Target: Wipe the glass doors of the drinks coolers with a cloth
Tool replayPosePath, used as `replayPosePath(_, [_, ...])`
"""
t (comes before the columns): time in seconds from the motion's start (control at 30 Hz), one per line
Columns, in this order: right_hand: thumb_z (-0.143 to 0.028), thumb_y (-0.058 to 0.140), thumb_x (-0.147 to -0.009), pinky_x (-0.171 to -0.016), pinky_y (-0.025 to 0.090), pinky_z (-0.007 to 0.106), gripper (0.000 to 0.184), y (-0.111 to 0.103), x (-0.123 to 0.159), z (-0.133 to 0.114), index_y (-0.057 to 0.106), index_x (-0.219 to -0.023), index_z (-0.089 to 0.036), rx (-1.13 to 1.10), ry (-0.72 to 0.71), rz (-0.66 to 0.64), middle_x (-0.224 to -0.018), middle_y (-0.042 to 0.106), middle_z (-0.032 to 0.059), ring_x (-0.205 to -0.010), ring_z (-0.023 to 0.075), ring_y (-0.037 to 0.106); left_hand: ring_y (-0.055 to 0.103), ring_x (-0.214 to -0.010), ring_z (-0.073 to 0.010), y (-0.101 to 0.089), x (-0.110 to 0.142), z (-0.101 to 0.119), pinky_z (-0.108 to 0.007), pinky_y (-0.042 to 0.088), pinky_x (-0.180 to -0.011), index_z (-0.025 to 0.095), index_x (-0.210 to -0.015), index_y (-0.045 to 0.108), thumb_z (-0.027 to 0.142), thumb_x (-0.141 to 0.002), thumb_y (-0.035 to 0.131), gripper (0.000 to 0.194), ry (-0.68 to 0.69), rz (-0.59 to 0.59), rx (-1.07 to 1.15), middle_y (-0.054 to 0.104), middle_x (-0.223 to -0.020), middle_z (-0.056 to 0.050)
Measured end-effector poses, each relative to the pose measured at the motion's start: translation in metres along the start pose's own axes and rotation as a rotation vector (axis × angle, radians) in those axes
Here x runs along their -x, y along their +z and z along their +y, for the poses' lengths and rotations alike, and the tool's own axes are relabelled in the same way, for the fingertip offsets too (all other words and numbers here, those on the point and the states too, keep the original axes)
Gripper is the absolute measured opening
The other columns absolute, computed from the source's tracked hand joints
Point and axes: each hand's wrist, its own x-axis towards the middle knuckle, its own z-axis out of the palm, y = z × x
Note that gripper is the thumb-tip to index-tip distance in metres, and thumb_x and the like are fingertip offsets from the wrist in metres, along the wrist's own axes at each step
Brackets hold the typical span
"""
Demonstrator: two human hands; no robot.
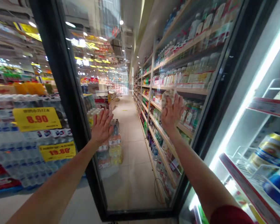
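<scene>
A glass door in a black frame stands swung open in front of me. My left hand lies flat with fingers spread against the left part of the pane, near the frame, holding nothing. Higher on the right part of the glass, my right hand presses a crumpled, pale patterned cloth to the pane. The cloth shows beyond the fingertips and beside the hand; the rest is hidden under the palm.
On the right is a lit cooler with a wire shelf holding cans. Bottle shelves and an aisle floor show through the glass. Stacked bottled drinks with yellow price signs stand to the left.
</scene>
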Motion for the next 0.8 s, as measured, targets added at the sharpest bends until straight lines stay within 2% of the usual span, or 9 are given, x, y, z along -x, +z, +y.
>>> replayPosePath(0.07, [-0.026,0.041,-0.084,-0.107,0.015,0.055,0.049,0.003,0.018,-0.012,0.038,-0.133,-0.023,-0.038,-0.14,-0.098,-0.144,0.03,0.0084,-0.137,0.0276,0.014,0.014,-0.136,-0.0235,0.005,0.0,-0.001,-0.049,0.013,-0.109,0.022,-0.136,0.03,0.03,-0.08,0.049,0.06,-0.017,0.001,0.017,0.031,-0.142,-0.012])
replayPosePath(0.2, [-0.02,0.044,-0.082,-0.11,0.011,0.049,0.05,0.007,0.05,-0.027,0.041,-0.13,-0.032,-0.17,-0.719,-0.382,-0.14,0.038,-0.0001,-0.135,0.0197,0.021,0.014,-0.136,-0.023,0.01,-0.001,-0.004,-0.049,0.013,-0.109,0.022,-0.134,0.033,0.031,-0.082,0.047,0.055,-0.041,-0.022,0.041,0.032,-0.142,-0.011])
replayPosePath(0.27, [-0.023,0.044,-0.083,-0.11,0.009,0.051,0.047,0.01,0.038,-0.021,0.043,-0.128,-0.032,-0.145,-0.646,-0.341,-0.139,0.04,0.0004,-0.135,0.0199,0.021,0.014,-0.136,-0.0225,0.012,-0.002,-0.005,-0.049,0.013,-0.109,0.023,-0.134,0.033,0.03,-0.082,0.046,0.054,-0.05,-0.036,0.048,0.033,-0.142,-0.01])
replayPosePath(0.37, [-0.027,0.041,-0.085,-0.108,0.008,0.055,0.045,0.02,0.001,-0.016,0.042,-0.13,-0.026,-0.046,-0.282,-0.123,-0.142,0.035,0.0056,-0.137,0.0245,0.013,0.013,-0.136,-0.0219,0.013,-0.003,-0.006,-0.047,0.013,-0.109,0.022,-0.134,0.033,0.03,-0.083,0.046,0.053,-0.039,-0.027,0.06,0.033,-0.142,-0.011])
replayPosePath(0.43, [-0.028,0.04,-0.085,-0.108,0.008,0.055,0.047,0.026,-0.01,-0.026,0.04,-0.132,-0.024,-0.026,-0.215,-0.05,-0.143,0.032,0.0067,-0.138,0.0257,0.009,0.013,-0.136,-0.0214,0.015,-0.003,-0.007,-0.047,0.012,-0.11,0.022,-0.134,0.033,0.029,-0.083,0.046,0.054,-0.025,-0.012,0.06,0.033,-0.142,-0.011])
replayPosePath(0.57, [-0.024,0.047,-0.081,-0.109,0.009,0.052,0.049,0.026,0.031,-0.051,0.041,-0.13,-0.028,-0.083,-0.532,-0.245,-0.141,0.037,0.0024,-0.137,0.0234,0.015,0.011,-0.136,-0.0207,0.017,-0.003,-0.009,-0.046,0.01,-0.11,0.022,-0.136,0.031,0.028,-0.082,0.046,0.056,-0.014,-0.006,0.07,0.031,-0.142,-0.01])
replayPosePath(0.67, [-0.023,0.047,-0.081,-0.111,0.01,0.048,0.046,0.017,0.062,-0.035,0.045,-0.126,-0.03,-0.077,-0.687,-0.321,-0.138,0.043,0.0001,-0.135,0.0195,0.021,0.012,-0.136,-0.021,0.017,-0.002,-0.01,-0.046,0.012,-0.11,0.024,-0.137,0.026,0.027,-0.083,0.046,0.058,0.006,0.005,0.065,0.029,-0.143,-0.009])
replayPosePath(0.73, [-0.027,0.044,-0.083,-0.109,0.012,0.051,0.044,0.012,0.058,-0.006,0.045,-0.127,-0.03,-0.003,-0.5,-0.211,-0.138,0.042,0.0031,-0.135,0.0214,0.021,0.014,-0.136,-0.0216,0.017,-0.002,-0.011,-0.047,0.014,-0.109,0.025,-0.139,0.023,0.027,-0.083,0.047,0.061,0.015,0.019,0.058,0.028,-0.144,-0.009])
replayPosePath(0.8, [-0.03,0.039,-0.085,-0.106,0.016,0.056,0.047,0.009,0.04,0.022,0.039,-0.132,-0.025,0.094,-0.121,-0.03,-0.141,0.036,0.0088,-0.135,0.0258,0.019,0.016,-0.136,-0.0224,0.017,-0.001,-0.012,-0.048,0.014,-0.109,0.026,-0.139,0.02,0.027,-0.083,0.047,0.063,0.02,0.034,0.068,0.027,-0.144,-0.008])
